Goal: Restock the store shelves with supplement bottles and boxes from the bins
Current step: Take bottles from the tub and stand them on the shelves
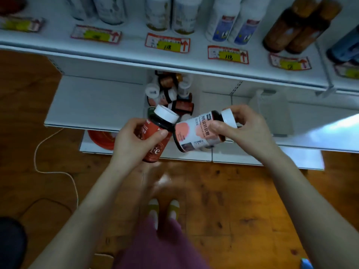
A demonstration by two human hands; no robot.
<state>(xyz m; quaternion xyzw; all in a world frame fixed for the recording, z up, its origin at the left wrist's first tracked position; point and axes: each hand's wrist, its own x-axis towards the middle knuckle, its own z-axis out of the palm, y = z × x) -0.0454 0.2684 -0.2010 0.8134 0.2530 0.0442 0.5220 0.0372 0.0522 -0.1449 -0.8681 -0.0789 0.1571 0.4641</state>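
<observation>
I judge this is the carry step: 2 bottles picked, not yet shelved. My left hand (134, 140) is curled round the dark plastic bottle with red label and white cap (154, 150), thumb across the label. My right hand (244, 129) pinches the dark bottle with white-and-pink label (192, 133) at its neck & cap, base pointing left. Both are just near of the pile of loose bottles (171, 94). Next, prob.: turn each upright and find its row on the white upper shelf (126, 51), farther away.
</observation>
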